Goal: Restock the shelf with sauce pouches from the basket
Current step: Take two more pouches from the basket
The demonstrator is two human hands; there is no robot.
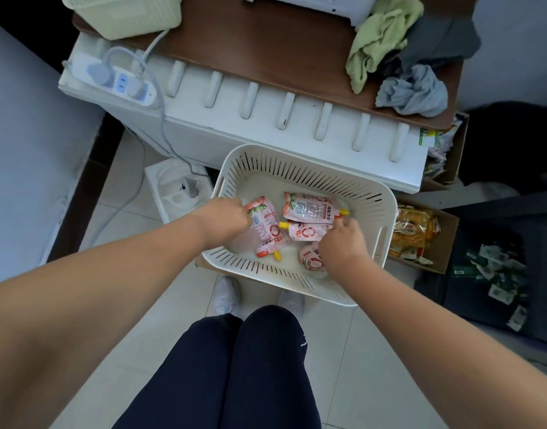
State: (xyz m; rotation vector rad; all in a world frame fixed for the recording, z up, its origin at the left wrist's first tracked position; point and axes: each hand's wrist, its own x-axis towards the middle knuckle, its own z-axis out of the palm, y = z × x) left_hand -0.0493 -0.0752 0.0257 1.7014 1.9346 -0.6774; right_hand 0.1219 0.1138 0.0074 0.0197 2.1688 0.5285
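My left hand (227,218) pinches one sauce pouch (267,226); my right hand (343,239) grips a second pouch (307,232). I judge them light, soft and slick (take the stiff spout).

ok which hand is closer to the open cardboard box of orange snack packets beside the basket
Right. The right hand is in the cream slotted plastic basket on the side beside the cardboard box; the left hand grips a pink sauce pouch at the basket's opposite side.

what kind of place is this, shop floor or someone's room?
Likely a storeroom or back room, not a shop floor: open cardboard boxes of snack packets on the floor, a power strip, crumpled rags on a tabletop.
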